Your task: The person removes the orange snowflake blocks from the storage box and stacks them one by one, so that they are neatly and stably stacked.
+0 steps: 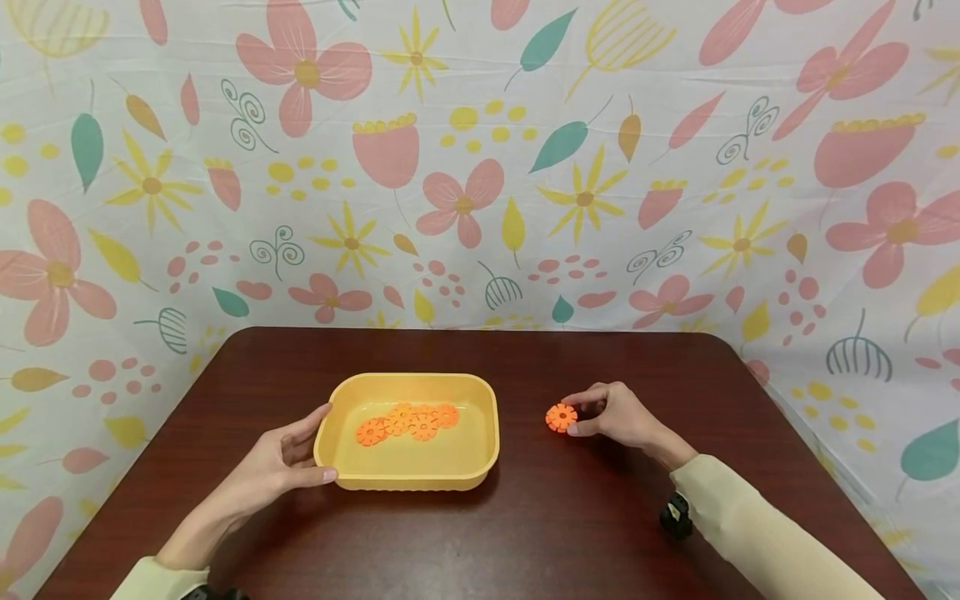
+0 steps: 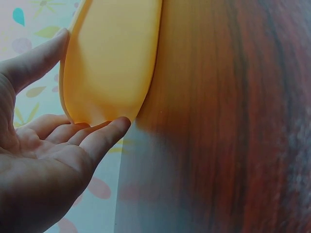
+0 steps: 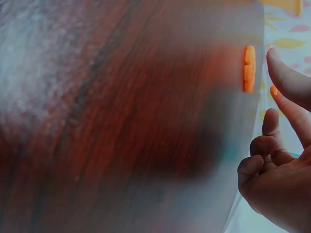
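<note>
My left hand (image 1: 262,471) holds the left end of a yellow plastic tray (image 1: 408,482), thumb and fingers spread across its rim. The left wrist view shows the tray (image 2: 114,63) between the thumb and the fingers of that hand (image 2: 53,150). Several orange notched building discs (image 1: 424,427) lie in a loose group on the tray floor. To the right of the tray, my right hand (image 1: 618,417) pinches an orange building disc (image 1: 561,417) between thumb and index finger. An orange disc (image 3: 249,69) appears edge-on beside the right hand (image 3: 279,170) in the right wrist view.
The dark brown wooden table (image 1: 480,550) has rounded far corners. Behind it hangs a white cloth (image 1: 480,275) printed with flowers and leaves. A black device (image 1: 677,515) is strapped at the right wrist.
</note>
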`<state>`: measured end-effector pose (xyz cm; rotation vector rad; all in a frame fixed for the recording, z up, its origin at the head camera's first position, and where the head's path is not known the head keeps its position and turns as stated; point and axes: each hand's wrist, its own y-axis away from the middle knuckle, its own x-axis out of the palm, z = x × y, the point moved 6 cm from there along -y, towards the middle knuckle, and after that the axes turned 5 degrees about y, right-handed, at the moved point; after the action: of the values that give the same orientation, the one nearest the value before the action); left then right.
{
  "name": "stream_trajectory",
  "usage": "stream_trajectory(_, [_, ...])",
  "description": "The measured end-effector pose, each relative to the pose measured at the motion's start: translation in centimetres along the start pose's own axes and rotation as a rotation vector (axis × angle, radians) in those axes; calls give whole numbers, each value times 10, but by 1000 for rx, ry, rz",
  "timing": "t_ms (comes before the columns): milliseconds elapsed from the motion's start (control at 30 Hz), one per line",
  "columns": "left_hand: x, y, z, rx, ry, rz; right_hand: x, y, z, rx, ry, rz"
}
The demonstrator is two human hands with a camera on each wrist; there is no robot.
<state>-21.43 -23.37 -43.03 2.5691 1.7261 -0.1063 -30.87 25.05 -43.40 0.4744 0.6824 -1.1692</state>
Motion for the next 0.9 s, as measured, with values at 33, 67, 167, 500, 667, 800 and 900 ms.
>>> stream_trajectory(33, [0,0,0,2,1,-1,0,0,-1,1,0,1])
stream_trajectory(67, [0,0,0,3,0,-2,1,0,-1,2,0,3])
stream_trajectory(167, [-1,0,0,5,3,-3,2,-1,-2,-2,4,7])
stream_trajectory(500, [0,-1,1,-4,-2,-7,4,-2,-1,-30,30,10])
stream_trajectory(667, [0,-1,1,-6,-6,-11,5,-3,-1,-29,40,14])
stream_trajectory(800, [0,0,1,-6,-2,-7,6,-4,-3,-23,49,15])
stream_trajectory(900, [0,0,0,-3,-3,-6,6,-5,-4,-22,57,12])
